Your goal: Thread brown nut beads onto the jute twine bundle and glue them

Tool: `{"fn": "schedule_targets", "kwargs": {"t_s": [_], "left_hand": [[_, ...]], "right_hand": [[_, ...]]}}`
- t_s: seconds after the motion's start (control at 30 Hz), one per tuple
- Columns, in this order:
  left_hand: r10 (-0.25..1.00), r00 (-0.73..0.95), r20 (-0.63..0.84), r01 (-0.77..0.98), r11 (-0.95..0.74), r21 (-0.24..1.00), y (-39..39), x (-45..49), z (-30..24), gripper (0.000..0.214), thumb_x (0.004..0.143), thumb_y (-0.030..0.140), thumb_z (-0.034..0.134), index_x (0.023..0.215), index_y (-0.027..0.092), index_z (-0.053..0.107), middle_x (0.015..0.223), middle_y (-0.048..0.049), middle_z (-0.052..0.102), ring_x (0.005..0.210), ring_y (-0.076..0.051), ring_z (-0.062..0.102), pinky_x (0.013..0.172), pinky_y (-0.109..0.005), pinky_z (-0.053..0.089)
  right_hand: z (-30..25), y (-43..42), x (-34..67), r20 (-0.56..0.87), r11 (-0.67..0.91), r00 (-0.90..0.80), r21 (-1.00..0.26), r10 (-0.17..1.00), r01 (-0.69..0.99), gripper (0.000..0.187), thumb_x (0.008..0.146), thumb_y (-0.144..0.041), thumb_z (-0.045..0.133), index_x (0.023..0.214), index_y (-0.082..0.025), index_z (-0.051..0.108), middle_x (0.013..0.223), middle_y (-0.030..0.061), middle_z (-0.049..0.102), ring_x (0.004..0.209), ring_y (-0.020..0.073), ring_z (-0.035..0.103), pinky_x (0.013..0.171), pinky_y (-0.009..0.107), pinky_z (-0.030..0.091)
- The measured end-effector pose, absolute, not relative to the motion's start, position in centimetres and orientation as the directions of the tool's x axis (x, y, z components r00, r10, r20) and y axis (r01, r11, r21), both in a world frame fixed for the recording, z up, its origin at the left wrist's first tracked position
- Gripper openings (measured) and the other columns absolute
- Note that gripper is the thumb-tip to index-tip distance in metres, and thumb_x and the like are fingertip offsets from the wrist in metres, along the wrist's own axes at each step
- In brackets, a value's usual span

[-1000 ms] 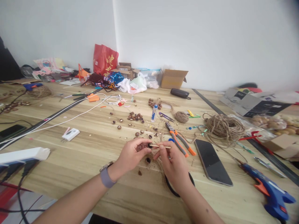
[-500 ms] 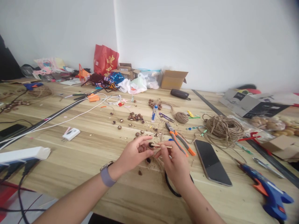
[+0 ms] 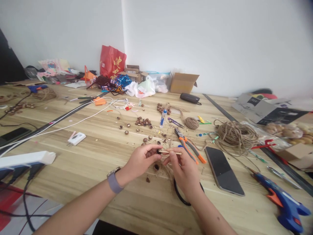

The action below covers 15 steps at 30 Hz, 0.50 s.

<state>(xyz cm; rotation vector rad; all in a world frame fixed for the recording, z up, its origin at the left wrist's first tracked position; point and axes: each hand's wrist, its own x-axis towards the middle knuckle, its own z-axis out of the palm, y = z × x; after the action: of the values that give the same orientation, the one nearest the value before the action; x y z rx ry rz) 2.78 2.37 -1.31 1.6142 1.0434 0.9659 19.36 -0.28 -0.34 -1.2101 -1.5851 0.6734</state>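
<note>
My left hand (image 3: 141,160) is closed around a small brown nut shell (image 3: 158,151), pinching it between thumb and fingers. My right hand (image 3: 184,169) pinches a thin wooden stick (image 3: 172,152) whose left tip sits in the shell's opening. Both hands hover just above the wooden table (image 3: 97,163). Another shell (image 3: 156,167) and loose jute fibres (image 3: 167,169) lie right beneath them. A grey watch is on my left wrist.
Orange-handled pliers (image 3: 189,148) and a black phone (image 3: 223,169) lie right of my hands. A jute twine coil (image 3: 234,133), a blue glue gun (image 3: 283,199), scattered shells (image 3: 143,122), a glue bottle (image 3: 162,117), a white power strip (image 3: 24,159) and boxes surround them.
My left index finger, lifted half a second ago, has curled back onto the shell. The stick stays in the shell. The view has shifted slightly.
</note>
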Motion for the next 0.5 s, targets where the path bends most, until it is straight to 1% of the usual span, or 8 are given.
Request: {"fn": "schedule_targets", "kwargs": {"t_s": [0.07,0.17,0.23,0.3,0.37,0.43,0.5], "left_hand": [[0.946,0.302,0.120,0.208,-0.189,0.960,2.37,2.75,-1.18,0.037,0.080,0.037,0.063,0.111,0.018,0.066,0.081,-0.0030,0.063,0.073,-0.015,0.055,0.064,-0.025,0.044],[0.951,0.285,0.122,0.206,-0.186,0.961,2.37,2.78,-1.00,0.038,0.078,0.038,0.064,0.111,0.018,0.067,0.083,-0.0037,0.065,0.075,-0.016,0.056,0.066,-0.025,0.045],[0.954,0.277,0.116,0.192,-0.174,0.966,2.39,2.81,-1.02,0.038,0.077,0.037,0.066,0.110,0.017,0.067,0.084,-0.0041,0.066,0.076,-0.016,0.057,0.067,-0.025,0.045],[0.958,0.264,0.112,0.186,-0.165,0.969,2.43,2.84,-1.14,0.039,0.076,0.037,0.067,0.109,0.017,0.067,0.082,-0.0035,0.066,0.074,-0.016,0.058,0.066,-0.025,0.045],[0.962,0.247,0.113,0.189,-0.162,0.969,2.46,2.84,-1.30,0.038,0.075,0.037,0.068,0.107,0.017,0.068,0.079,-0.0025,0.065,0.071,-0.015,0.057,0.064,-0.025,0.045],[0.965,0.234,0.119,0.190,-0.166,0.968,2.47,2.84,-1.41,0.037,0.075,0.036,0.068,0.106,0.017,0.067,0.078,-0.0023,0.065,0.070,-0.015,0.057,0.063,-0.024,0.045],[0.966,0.229,0.123,0.193,-0.169,0.967,2.45,2.87,-1.42,0.036,0.075,0.036,0.068,0.106,0.017,0.067,0.079,-0.0024,0.065,0.071,-0.015,0.058,0.063,-0.024,0.045]], "right_hand": [[-0.37,-0.07,19.39,0.312,0.306,-0.020,-0.914,0.950,0.265,0.029,0.088,-0.048,0.048,0.086,-0.021,0.058,0.068,0.0028,0.067,0.054,0.0157,0.062,0.048,0.026,0.046],[-0.38,0.34,19.58,0.199,0.199,-0.007,-0.975,0.980,0.098,0.034,0.082,-0.053,0.056,0.084,-0.020,0.060,0.059,-0.0017,0.058,0.045,0.0112,0.050,0.040,0.022,0.037],[-0.38,0.53,19.72,0.146,0.146,0.033,-0.989,0.989,0.013,0.036,0.079,-0.055,0.059,0.084,-0.019,0.060,0.054,-0.0046,0.051,0.041,0.0088,0.041,0.038,0.020,0.032],[-0.32,0.57,19.78,0.137,0.139,0.071,-0.990,0.988,-0.024,0.037,0.079,-0.055,0.059,0.085,-0.018,0.060,0.051,-0.0054,0.050,0.040,0.0079,0.037,0.038,0.020,0.030],[-0.21,0.48,19.71,0.166,0.169,0.090,-0.985,0.982,-0.021,0.037,0.079,-0.055,0.059,0.085,-0.018,0.060,0.054,-0.0031,0.055,0.041,0.0089,0.042,0.038,0.020,0.031],[-0.10,0.32,19.54,0.194,0.195,0.082,-0.981,0.978,-0.001,0.036,0.079,-0.054,0.059,0.085,-0.019,0.060,0.064,0.0012,0.063,0.045,0.0115,0.052,0.039,0.022,0.034],[-0.05,0.17,19.37,0.204,0.204,0.060,-0.979,0.977,0.016,0.034,0.080,-0.054,0.059,0.084,-0.020,0.059,0.075,0.0045,0.068,0.050,0.0145,0.059,0.039,0.023,0.036]]}}
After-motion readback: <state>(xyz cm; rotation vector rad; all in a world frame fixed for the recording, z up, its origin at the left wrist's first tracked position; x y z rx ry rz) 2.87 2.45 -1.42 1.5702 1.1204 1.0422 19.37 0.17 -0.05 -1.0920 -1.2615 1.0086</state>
